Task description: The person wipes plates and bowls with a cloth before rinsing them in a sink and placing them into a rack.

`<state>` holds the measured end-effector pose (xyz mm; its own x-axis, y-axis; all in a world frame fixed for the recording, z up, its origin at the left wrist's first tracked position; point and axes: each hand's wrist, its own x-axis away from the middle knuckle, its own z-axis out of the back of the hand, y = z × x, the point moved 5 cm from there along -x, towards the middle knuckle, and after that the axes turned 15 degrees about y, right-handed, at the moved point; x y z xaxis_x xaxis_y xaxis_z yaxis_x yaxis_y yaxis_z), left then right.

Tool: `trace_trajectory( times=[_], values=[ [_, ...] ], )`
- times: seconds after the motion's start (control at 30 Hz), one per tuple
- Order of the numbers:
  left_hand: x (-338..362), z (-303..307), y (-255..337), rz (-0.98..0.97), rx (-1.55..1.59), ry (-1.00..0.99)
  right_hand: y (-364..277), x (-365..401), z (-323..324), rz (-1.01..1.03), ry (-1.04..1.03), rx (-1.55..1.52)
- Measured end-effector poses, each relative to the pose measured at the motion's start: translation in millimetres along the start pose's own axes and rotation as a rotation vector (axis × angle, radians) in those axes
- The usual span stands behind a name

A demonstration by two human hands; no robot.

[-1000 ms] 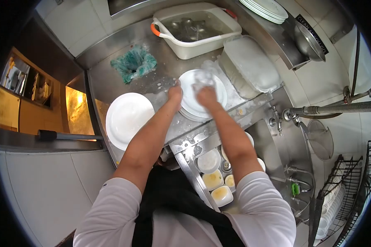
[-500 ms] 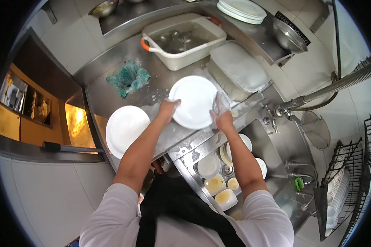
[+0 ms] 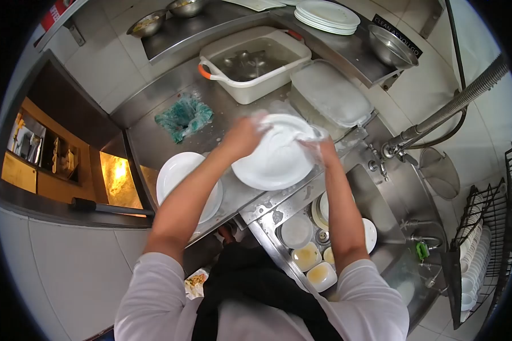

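A white plate [image 3: 273, 169] with soapy streaks is tilted over the steel counter in front of me. My left hand [image 3: 246, 136] grips its upper left rim, its fingers smeared by motion. At the upper right rim, my right hand [image 3: 322, 149] holds on too, with suds over the fingers and the thumb side on the plate's face. To the left, partly behind my left forearm, another white plate [image 3: 179, 170] lies on the counter. Beyond it rests a crumpled green mesh cloth [image 3: 184, 117], wet with foam.
A white tub [image 3: 250, 91] of dark water with metal utensils stands behind, beside a foamy lidded container [image 3: 333, 94]. Dirty bowls [image 3: 306, 257] fill part of the sink at right. Stacked plates [image 3: 327, 17] sit on the shelf; a spray hose [image 3: 455, 108] hangs right.
The held plate has come closer and tilted, and streaks of suds show on its face. My left hand has shifted up along the rim; my right hand reaches further over the plate.
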<state>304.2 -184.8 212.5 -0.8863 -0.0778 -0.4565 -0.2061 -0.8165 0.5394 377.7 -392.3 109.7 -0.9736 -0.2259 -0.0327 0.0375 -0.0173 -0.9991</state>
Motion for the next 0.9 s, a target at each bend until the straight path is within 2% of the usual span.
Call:
trace_trajectory(
  times=[0.03, 0.07, 0.13, 0.17, 0.23, 0.27, 0.33, 0.37, 0.4, 0.43, 0.47, 0.5, 0.53, 0.57, 0.6, 0.63, 0.67, 0.7, 0.77, 0.8, 0.83, 0.9],
  values=[
    [7.8, 5.1, -22.0, 0.143, 0.134, 0.254, 22.5, 0.5, 7.6, -0.118, 0.127, -0.414],
    [22.8, -9.2, -41.1, 0.409, 0.539, 0.228, 30.6, 22.6, -2.5, -0.545, 0.280, -0.629],
    [70.8, -53.2, -64.5, 0.790, 0.885, 0.450, 60.1, 40.6, -31.0, -0.504, 0.313, -0.995],
    [88.3, -69.6, -65.5, 0.792, 0.884, 0.446, 65.0, 56.2, -43.7, -0.505, 0.316, -0.996],
    [110.6, -76.7, -62.9, 0.853, 1.038, 0.606, 78.1, 81.9, -59.8, -0.566, 0.406, -0.790],
    [116.4, -73.1, -71.6, 0.861, 1.034, 0.598, 81.5, 83.3, -52.9, -0.575, 0.414, -0.792],
    [111.2, -41.2, -68.2, 0.730, 0.660, 0.177, 84.1, 77.9, -29.2, -0.457, 0.029, -0.302],
    [102.2, -37.0, -74.2, 0.689, 0.776, 0.121, 78.6, 60.2, -9.2, -0.451, 0.005, -0.161],
    [85.8, -18.1, -64.8, 0.561, 0.506, -0.064, 65.4, 38.9, 3.8, -0.445, -0.019, -0.021],
    [67.9, 1.6, -48.1, 0.423, 0.237, -0.246, 3.8, 29.8, 0.3, -0.199, -0.153, 0.214],
    [50.9, 5.5, -39.9, 0.427, 0.241, -0.253, -50.9, 26.1, -7.8, 0.051, -0.287, 0.448],
    [33.7, 0.9, -21.4, 0.162, 0.093, -0.372, -51.3, 15.2, -16.8, 0.045, -0.288, 0.452],
    [25.9, -3.5, -2.1, -0.107, -0.058, -0.481, -56.1, 8.6, -35.2, 0.232, -0.376, 0.539],
    [17.9, -2.6, 10.9, -0.107, -0.057, -0.476, -62.2, 7.5, -47.0, 0.428, -0.462, 0.624],
    [8.7, -1.0, 23.1, -0.155, -0.150, -0.450, -70.7, 10.5, -47.8, 0.437, -0.464, 0.627],
    [3.2, 2.9, 30.1, -0.201, -0.243, -0.427, -81.5, 14.0, -41.5, 0.313, -0.310, 0.524],
    [1.3, 13.5, 31.8, -0.113, -0.172, -0.287, -83.9, 18.7, -33.4, 0.181, -0.158, 0.418],
    [6.5, 14.2, 24.6, -0.111, -0.172, -0.288, -70.5, 19.0, -28.7, 0.180, -0.160, 0.418],
    [19.8, 15.5, -19.2, 0.303, 0.463, -0.008, 5.8, 12.5, -9.8, -0.229, -0.011, -0.478],
    [40.5, -15.9, -59.4, 0.498, 0.729, 0.145, 69.4, 8.2, -8.7, -0.298, 0.214, -0.579],
    [61.4, -16.9, -45.2, 0.689, 0.917, 0.244, 84.2, 20.0, -19.9, -0.305, 0.222, -0.580],
    [96.6, -51.5, -62.9, 0.851, 1.025, 0.490, 108.0, 52.1, -55.1, -0.596, 0.324, -1.082]
  ],
)
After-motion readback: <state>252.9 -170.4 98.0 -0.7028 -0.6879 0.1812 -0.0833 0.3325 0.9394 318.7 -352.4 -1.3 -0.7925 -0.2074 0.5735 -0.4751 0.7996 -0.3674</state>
